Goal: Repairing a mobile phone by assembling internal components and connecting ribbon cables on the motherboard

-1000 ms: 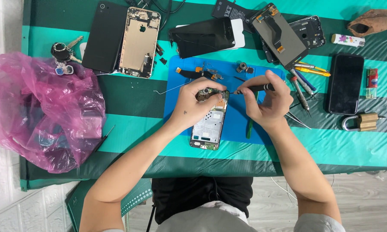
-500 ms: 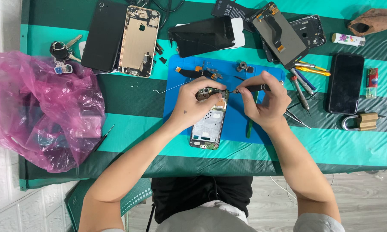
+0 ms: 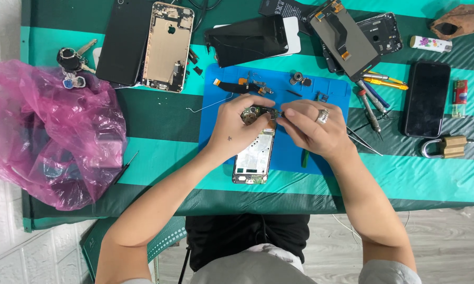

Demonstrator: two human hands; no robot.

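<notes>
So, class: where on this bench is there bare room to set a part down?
Free: striped cloth between the pink bag and blue mat; also the front edge right of the opened phone. Crowded: the back row of phones and the tools beside the right hand.

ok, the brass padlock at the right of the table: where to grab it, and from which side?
Grip the padlock by its squat brass body, from above, fingers on the two long sides. It lies flat with its shackle pointing left, toward the black phone. The body looks the wider, firmer hold, and the cloth around it is bare.
</notes>
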